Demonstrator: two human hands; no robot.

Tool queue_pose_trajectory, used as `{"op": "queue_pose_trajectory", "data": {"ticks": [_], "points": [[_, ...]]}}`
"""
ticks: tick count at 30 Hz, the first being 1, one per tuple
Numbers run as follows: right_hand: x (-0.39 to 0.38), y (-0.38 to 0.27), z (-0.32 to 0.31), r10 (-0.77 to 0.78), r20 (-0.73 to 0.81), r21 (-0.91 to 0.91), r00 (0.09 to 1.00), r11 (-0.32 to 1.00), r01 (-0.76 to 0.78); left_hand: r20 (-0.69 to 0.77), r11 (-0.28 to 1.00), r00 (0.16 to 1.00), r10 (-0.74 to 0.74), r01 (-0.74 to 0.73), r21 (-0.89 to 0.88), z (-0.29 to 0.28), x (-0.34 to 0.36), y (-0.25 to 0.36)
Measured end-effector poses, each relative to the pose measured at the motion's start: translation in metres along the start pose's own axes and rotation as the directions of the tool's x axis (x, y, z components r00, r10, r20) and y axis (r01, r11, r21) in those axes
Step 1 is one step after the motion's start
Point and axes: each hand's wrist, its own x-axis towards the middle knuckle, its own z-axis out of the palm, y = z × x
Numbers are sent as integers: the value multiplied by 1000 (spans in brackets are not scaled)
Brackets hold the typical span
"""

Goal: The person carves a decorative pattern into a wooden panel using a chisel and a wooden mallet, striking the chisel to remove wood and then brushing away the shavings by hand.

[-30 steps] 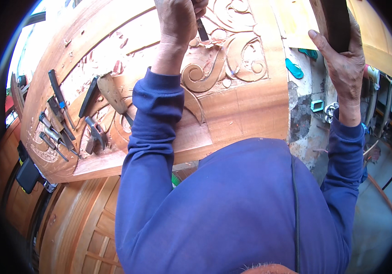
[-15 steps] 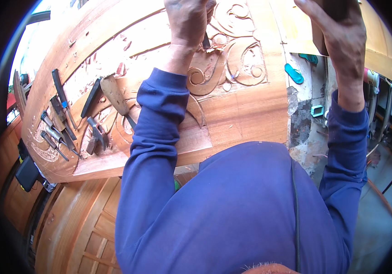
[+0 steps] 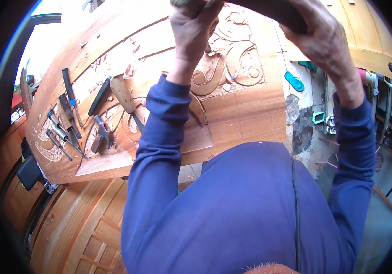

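Over there, the fisheye peers down from the wearer's head [image 3: 269, 269], close above a carved brown wooden panel [image 3: 246, 114]

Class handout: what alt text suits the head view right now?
A person's left hand grips a mostly hidden tool over a carved wooden panel, while the right hand holds a dark block at the view's top edge. Hand tools lie on the panel's left.

Pretty clearly a woodcarving workshop tbh: big scroll-carved wooden panel [image 3: 244, 109] littered with wood chips [image 3: 129, 70], bunch of chisels [image 3: 67, 80] lying on it, plus a panelled door [image 3: 70, 228] nearby.
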Motion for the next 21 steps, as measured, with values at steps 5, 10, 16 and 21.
{"op": "queue_pose_trajectory", "data": {"ticks": [5,10,16,21], "points": [[-116,-8,8,595,-8,571,804,663,-484,-93,954,962,258,-268,-133,-12,-32,74],[-240,-39,12,904,174,840,391,71,-538,197,665,979,61,-187,723,-16,-87,55],[-315,-79,7,951,154,930,266,-49,-364,219,58,949,-227,-211,976,0,-117,42],[-320,-102,-9,945,106,967,311,-25,-253,339,58,935,-105,-334,941,-7,-122,33]]}}
